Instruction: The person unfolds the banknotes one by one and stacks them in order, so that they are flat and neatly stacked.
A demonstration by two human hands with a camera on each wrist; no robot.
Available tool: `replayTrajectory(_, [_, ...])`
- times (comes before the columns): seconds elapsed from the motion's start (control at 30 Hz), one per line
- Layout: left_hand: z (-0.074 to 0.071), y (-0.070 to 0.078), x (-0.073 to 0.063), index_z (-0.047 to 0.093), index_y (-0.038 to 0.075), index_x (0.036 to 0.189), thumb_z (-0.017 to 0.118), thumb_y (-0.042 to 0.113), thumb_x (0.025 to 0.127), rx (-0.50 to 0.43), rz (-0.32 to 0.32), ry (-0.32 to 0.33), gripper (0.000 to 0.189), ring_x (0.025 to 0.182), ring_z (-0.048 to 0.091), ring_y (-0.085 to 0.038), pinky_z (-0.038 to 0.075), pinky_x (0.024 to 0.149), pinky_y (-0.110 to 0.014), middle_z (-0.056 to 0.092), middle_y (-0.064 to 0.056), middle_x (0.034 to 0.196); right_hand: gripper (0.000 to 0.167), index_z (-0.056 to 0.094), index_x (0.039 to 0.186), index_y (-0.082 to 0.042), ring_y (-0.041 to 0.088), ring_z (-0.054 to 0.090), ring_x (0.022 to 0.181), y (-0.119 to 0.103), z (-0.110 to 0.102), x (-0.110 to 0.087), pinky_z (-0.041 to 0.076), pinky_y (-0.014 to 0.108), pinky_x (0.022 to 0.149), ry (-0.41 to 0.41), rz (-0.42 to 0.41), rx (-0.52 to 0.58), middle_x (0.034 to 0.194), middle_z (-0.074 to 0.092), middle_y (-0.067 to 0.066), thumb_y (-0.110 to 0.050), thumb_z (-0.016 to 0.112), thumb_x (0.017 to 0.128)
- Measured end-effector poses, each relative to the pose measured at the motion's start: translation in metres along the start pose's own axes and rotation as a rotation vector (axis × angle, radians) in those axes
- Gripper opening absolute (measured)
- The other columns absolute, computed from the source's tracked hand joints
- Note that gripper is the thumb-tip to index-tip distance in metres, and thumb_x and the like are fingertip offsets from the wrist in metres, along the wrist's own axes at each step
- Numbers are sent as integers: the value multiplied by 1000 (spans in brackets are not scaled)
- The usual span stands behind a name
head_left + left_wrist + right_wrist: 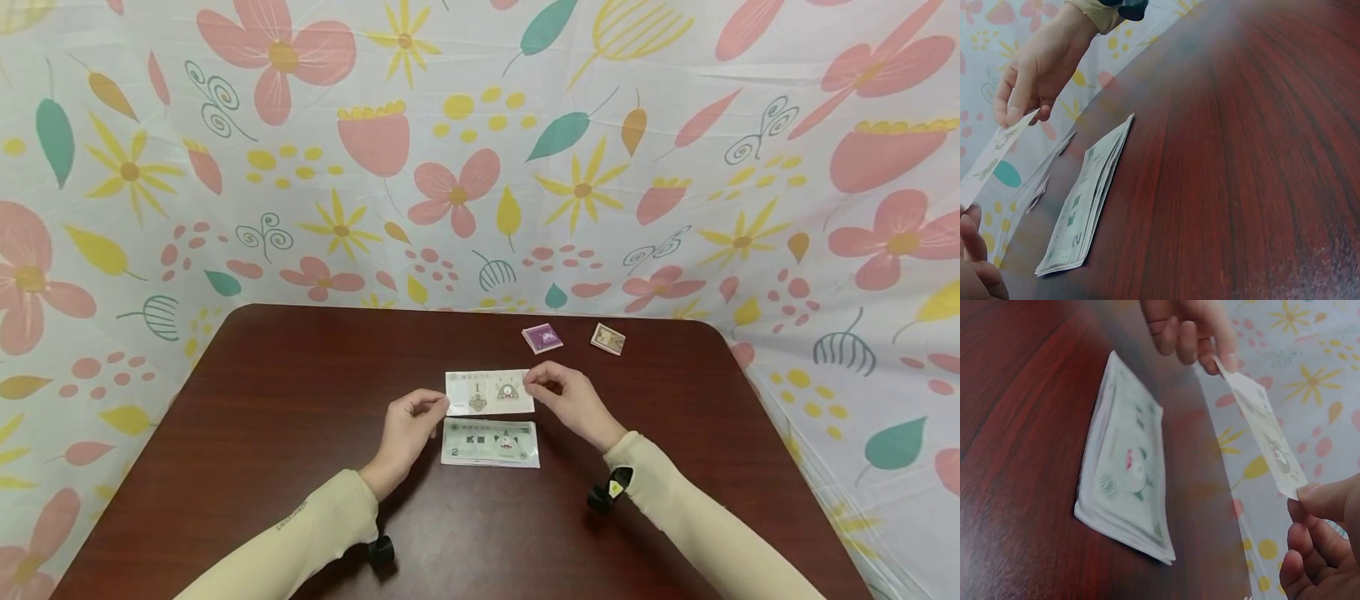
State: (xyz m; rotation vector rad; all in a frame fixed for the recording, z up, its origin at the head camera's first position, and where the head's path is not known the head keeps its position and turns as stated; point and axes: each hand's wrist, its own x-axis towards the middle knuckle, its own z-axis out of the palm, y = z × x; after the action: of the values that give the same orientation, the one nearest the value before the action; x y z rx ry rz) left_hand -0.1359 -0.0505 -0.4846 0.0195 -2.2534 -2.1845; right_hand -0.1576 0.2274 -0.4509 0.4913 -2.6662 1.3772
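Note:
A cream-coloured play banknote (491, 392) marked 1 is stretched flat between both hands, raised off the table in the wrist views. My left hand (408, 429) pinches its left end between thumb and fingers. At the opposite end, the right hand (573, 400) pinches the note's right edge the same way. Just nearer to me lies a stack of greenish play banknotes (491, 443), the top one marked 2; its layered edges show in the right wrist view, where the stack (1129, 456) rests on the wood.
Towards the back of the dark wooden table (300, 375) lie a small purple folded piece (542, 337) and a small brown one (607, 339). A flower-patterned cloth (465, 167) hangs behind the table and along its sides.

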Motion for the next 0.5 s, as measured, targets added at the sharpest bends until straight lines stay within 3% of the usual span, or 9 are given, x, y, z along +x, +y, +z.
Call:
replayTrajectory(0.2, [0, -1, 1, 69, -6, 108, 71, 0, 95, -44, 21, -53, 14, 54, 50, -16, 44, 56, -25, 71, -19, 86, 10, 75, 105, -10, 15, 63, 83, 0, 2, -4, 51, 28, 75, -13, 26, -22, 96, 76, 1, -6, 74, 96])
replayTrajectory(0.33, [-2, -4, 3, 61, -4, 114, 69, -2, 96, -87, 62, -99, 19, 52, 49, -16, 45, 56, -25, 71, -19, 88, 10, 75, 104, -10, 15, 63, 83, -1, 3, -5, 50, 27, 75, -20, 36, -14, 96, 76, 0, -5, 74, 95])
replayTrajectory(0.4, [-3, -6, 5, 58, -2, 114, 68, -3, 97, -76, 98, -113, 20, 51, 49, -16, 46, 55, -25, 71, -21, 89, 11, 75, 105, -10, 15, 64, 84, -2, 3, -5, 51, 28, 77, -32, 44, -20, 96, 76, 0, -4, 74, 95])
replayTrajectory(0.5, [-6, -7, 6, 61, 1, 113, 68, -2, 97, 12, 160, -127, 18, 52, 51, -15, 45, 53, -24, 72, -20, 91, 13, 74, 106, -11, 16, 64, 89, -3, 3, -6, 52, 31, 81, -61, 55, -40, 98, 75, -1, -3, 74, 95])
